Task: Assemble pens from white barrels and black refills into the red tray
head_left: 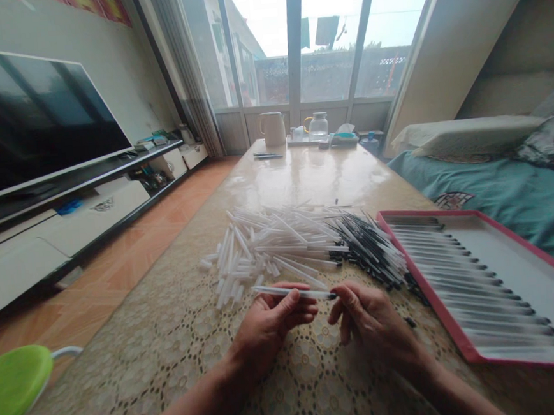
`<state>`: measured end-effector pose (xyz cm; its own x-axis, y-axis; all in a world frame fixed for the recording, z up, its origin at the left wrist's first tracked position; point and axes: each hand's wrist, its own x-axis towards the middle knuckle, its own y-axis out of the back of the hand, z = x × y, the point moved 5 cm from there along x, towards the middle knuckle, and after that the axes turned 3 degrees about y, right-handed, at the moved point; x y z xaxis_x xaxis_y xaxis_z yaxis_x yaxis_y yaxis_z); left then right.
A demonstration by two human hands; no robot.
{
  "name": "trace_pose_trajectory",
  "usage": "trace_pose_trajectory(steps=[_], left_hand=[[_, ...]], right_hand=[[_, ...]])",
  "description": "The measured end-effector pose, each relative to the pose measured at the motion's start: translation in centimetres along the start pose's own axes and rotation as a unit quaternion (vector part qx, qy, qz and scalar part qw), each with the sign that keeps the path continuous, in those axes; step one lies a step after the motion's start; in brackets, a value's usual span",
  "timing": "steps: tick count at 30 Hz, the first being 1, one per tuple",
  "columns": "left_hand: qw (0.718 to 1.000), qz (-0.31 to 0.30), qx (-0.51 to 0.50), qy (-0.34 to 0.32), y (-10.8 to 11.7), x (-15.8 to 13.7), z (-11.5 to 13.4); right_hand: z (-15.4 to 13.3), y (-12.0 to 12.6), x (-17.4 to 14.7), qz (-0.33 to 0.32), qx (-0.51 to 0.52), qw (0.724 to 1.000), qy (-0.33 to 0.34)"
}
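Observation:
A slim white pen [299, 291] with a black end lies level above the table, pointing left to right. My left hand [272, 318] holds its barrel between thumb and fingers. At the black end, the thumb and forefinger of my right hand [369, 312] are pinched together. Just beyond my hands is a loose heap of whitish translucent pen barrels [235, 255]. To its right, dark thin refills with black ends [369, 248] are bunched in a pile. A small black piece [410, 322] sits on the tablecloth beside my right hand.
A shallow pink-rimmed box [446, 319] at the right contains a row of pens [485, 293]. Far back on the table stand a kettle [273, 130], a glass jug [318, 126] and a tissue pack [345, 135]. A green seat [17, 388] is at lower left.

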<state>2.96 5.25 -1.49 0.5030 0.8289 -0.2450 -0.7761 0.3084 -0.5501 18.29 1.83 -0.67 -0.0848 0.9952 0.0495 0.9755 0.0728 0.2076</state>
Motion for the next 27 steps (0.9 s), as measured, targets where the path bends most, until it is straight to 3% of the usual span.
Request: trace_pose_trajectory(steps=[15,21,27], left_hand=[[1.000,0.004,0.004,-0.003,0.1,0.0,0.0],[1.000,-0.010,0.011,-0.002,-0.1,0.0,0.0],[1.000,0.002,0.003,-0.007,0.1,0.0,0.0]], right_hand=[[-0.8,0.1,-0.1,-0.025,-0.086,0.996,0.013],[-1.1,0.1,-0.1,-0.019,-0.149,0.987,0.054],[-1.2,0.2,-0.1,-0.035,-0.128,0.991,0.026]])
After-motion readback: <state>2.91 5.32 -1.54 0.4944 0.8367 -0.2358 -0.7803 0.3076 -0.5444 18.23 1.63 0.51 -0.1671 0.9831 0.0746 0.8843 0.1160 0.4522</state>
